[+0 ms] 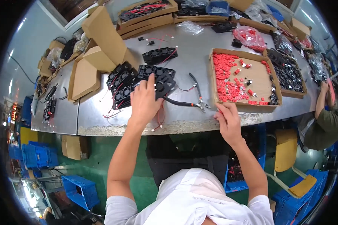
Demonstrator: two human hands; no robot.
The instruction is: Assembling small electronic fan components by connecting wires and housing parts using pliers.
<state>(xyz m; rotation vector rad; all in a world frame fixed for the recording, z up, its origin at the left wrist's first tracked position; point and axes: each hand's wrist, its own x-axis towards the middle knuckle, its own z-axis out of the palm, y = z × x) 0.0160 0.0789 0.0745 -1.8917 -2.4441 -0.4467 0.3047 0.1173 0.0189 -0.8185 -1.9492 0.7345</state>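
Note:
My left hand (144, 100) lies over a black fan panel (163, 75), its fingers spread and touching the housing. More black fan units (120, 80) with thin red and black wires sit beside and under it. My right hand (230, 125) is pinched at the bench's front edge, just by the near left corner of a cardboard tray (214, 98). A bit of red shows at its fingertips, seemingly a small red connector (219, 111), mostly covered by the fingers. Between my hands lie black-handled cutting pliers (200, 103), jaws toward my right hand.
Red connectors (223, 69) fill the tray's left part. Right of it stands a box of black parts (287, 71). Another fan unit (159, 55) lies farther back. Open cardboard boxes (84, 80) stand at left. A co-worker (323, 123) sits at far right, near a yellow chair (285, 150).

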